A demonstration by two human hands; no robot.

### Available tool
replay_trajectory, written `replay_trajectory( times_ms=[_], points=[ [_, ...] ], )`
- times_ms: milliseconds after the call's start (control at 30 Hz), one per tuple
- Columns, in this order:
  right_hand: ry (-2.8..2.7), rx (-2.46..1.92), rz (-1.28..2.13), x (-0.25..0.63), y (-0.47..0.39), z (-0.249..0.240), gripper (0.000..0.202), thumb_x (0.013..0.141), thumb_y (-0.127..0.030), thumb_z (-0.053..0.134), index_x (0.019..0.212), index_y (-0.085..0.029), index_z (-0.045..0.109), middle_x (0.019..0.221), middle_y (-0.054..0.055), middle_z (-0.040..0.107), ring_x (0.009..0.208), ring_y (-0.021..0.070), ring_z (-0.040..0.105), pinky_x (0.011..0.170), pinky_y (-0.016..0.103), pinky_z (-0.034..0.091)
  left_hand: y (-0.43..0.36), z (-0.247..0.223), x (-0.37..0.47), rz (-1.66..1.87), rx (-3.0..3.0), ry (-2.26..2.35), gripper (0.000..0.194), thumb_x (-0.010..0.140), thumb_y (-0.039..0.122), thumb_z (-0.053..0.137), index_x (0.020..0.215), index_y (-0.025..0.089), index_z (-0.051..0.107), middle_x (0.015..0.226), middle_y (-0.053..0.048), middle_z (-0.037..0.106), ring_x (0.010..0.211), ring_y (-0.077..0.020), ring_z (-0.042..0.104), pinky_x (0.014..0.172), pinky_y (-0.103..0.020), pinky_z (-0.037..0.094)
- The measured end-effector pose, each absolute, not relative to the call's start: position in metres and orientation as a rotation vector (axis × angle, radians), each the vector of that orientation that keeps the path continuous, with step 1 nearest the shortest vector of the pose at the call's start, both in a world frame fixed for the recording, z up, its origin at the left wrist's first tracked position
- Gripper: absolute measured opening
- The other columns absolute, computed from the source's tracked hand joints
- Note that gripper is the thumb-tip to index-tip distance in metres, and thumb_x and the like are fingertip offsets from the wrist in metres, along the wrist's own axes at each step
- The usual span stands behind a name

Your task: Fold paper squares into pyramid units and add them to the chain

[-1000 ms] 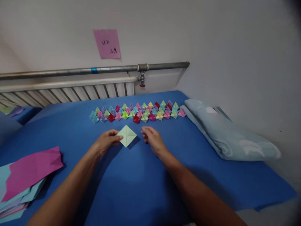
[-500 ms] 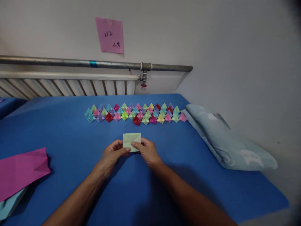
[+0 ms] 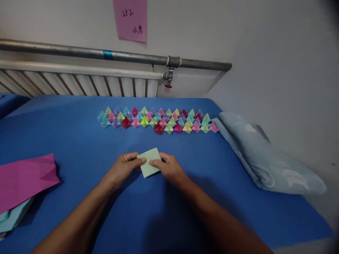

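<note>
A small pale green square of folded paper is held up between my two hands, tilted, above the blue surface. My left hand pinches its left edge, thumb on top. On its right side my right hand grips it, with the thumb lying across the paper's face. The fingers behind the paper are partly hidden. Beyond my hands, rows of small folded paper pieces in many colours stand close together.
To the left lies a stack of paper with a magenta sheet on top and light blue ones beneath. A folded pale blue blanket rests along the right wall. Behind are a radiator, a metal pipe and a pink note.
The green paper has been turned at an angle between my hands, and my thumbs have shifted on it. The camera view has tipped down slightly.
</note>
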State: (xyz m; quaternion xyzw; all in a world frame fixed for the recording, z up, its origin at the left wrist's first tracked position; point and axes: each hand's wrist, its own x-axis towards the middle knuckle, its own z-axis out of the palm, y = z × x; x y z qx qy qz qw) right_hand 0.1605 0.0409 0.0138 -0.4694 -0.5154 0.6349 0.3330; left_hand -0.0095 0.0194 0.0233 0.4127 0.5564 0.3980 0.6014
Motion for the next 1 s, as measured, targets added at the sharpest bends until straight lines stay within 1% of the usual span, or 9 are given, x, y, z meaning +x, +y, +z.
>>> replay_trajectory(
  times_ms=[233,300,400,467,533,600,700,867,1000],
  points=[
    [-1.467,-1.256,1.594,0.165,0.043,0.010,0.017,0.072,-0.031,0.063,0.079,-0.017,0.068,0.066,-0.003,0.060,0.061,0.0118,0.052,0.059,0.024,0.041,0.020,0.027,-0.016,0.902,1.106,1.303,0.024,0.068,0.040,0.072,0.062,0.018,0.063,0.060,0.001,0.058,0.059,-0.0123,0.051,0.061,-0.027,0.038],
    [-1.585,-1.281,1.434,0.166,0.044,0.007,0.014,0.075,-0.031,0.062,0.072,-0.018,0.065,0.064,-0.004,0.056,0.060,0.0114,0.049,0.058,0.024,0.039,0.019,0.025,-0.017,0.899,1.198,1.307,0.022,0.070,0.040,0.069,0.066,0.019,0.063,0.062,0.002,0.059,0.059,-0.0124,0.051,0.059,-0.027,0.038],
    [-1.863,-1.229,1.028,0.168,0.044,0.003,0.020,0.080,-0.026,0.059,0.061,-0.019,0.056,0.062,-0.003,0.052,0.061,0.0116,0.046,0.060,0.025,0.037,0.018,0.021,-0.019,0.883,1.467,1.333,0.019,0.076,0.038,0.064,0.075,0.019,0.066,0.068,0.001,0.062,0.064,-0.0140,0.054,0.062,-0.027,0.041],
    [-2.042,-1.086,0.792,0.170,0.045,0.002,0.018,0.083,-0.021,0.056,0.065,-0.020,0.059,0.067,-0.002,0.057,0.066,0.0129,0.050,0.067,0.026,0.038,0.017,0.020,-0.020,0.907,1.691,1.368,0.015,0.080,0.033,0.059,0.080,0.020,0.067,0.073,0.000,0.065,0.070,-0.0157,0.058,0.066,-0.029,0.044],
    [-2.179,-0.940,0.606,0.172,0.045,0.003,0.014,0.087,-0.019,0.054,0.077,-0.020,0.064,0.075,0.001,0.064,0.074,0.0147,0.054,0.075,0.028,0.039,0.017,0.018,-0.020,0.948,1.914,1.374,0.013,0.082,0.025,0.054,0.081,0.020,0.066,0.079,-0.001,0.067,0.078,-0.0172,0.061,0.073,-0.031,0.046],
    [-2.281,-0.872,0.418,0.174,0.046,0.004,0.012,0.089,-0.019,0.054,0.086,-0.019,0.066,0.084,0.004,0.068,0.080,0.0167,0.055,0.079,0.031,0.037,0.016,0.016,-0.021,0.986,2.116,1.372,0.014,0.084,0.020,0.051,0.084,0.021,0.065,0.086,-0.003,0.069,0.086,-0.0185,0.063,0.081,-0.034,0.046],
    [-2.399,-0.871,0.188,0.177,0.048,0.008,0.014,0.092,-0.022,0.054,0.094,-0.019,0.067,0.094,0.006,0.069,0.085,0.0188,0.054,0.081,0.035,0.032,0.016,0.011,-0.021,0.990,2.356,1.442,0.015,0.088,0.017,0.050,0.089,0.022,0.065,0.094,-0.004,0.069,0.093,-0.0200,0.061,0.087,-0.037,0.046],
    [-2.493,-0.842,0.051,0.180,0.045,0.008,0.014,0.092,-0.020,0.055,0.093,-0.021,0.068,0.094,0.005,0.066,0.086,0.0183,0.052,0.083,0.036,0.027,0.010,0.005,-0.015,0.862,2.621,1.582,0.017,0.090,0.015,0.049,0.088,0.020,0.066,0.092,-0.007,0.068,0.087,-0.0213,0.060,0.082,-0.038,0.045],
    [-2.596,-0.811,0.009,0.183,0.032,0.000,0.012,0.091,-0.019,0.056,0.092,-0.021,0.068,0.096,0.005,0.067,0.086,0.0186,0.051,0.084,0.037,0.026,-0.007,0.002,-0.009,0.666,2.733,1.566,0.022,0.091,0.013,0.045,0.085,0.018,0.065,0.089,-0.008,0.069,0.081,-0.0217,0.060,0.077,-0.039,0.043]
  ],
)
